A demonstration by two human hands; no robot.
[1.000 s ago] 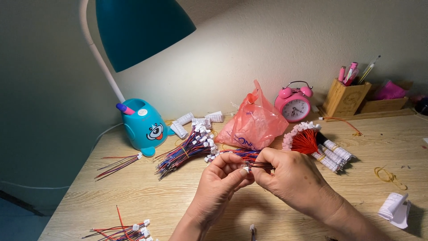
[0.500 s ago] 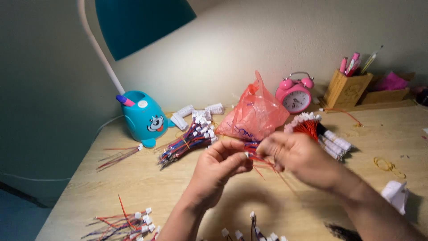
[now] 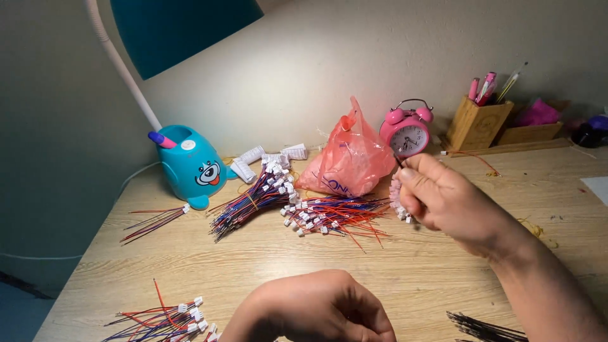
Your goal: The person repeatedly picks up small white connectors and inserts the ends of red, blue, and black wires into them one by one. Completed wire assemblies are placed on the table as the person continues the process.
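Right hand (image 3: 437, 196) pinches a thin wire, left hand (image 3: 316, 310) curled near; the wire could slip into the loose wire pile (image 3: 335, 215).

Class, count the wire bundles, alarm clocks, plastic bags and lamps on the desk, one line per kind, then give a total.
Wire bundles: 5
Alarm clocks: 1
Plastic bags: 1
Lamps: 1
Total: 8
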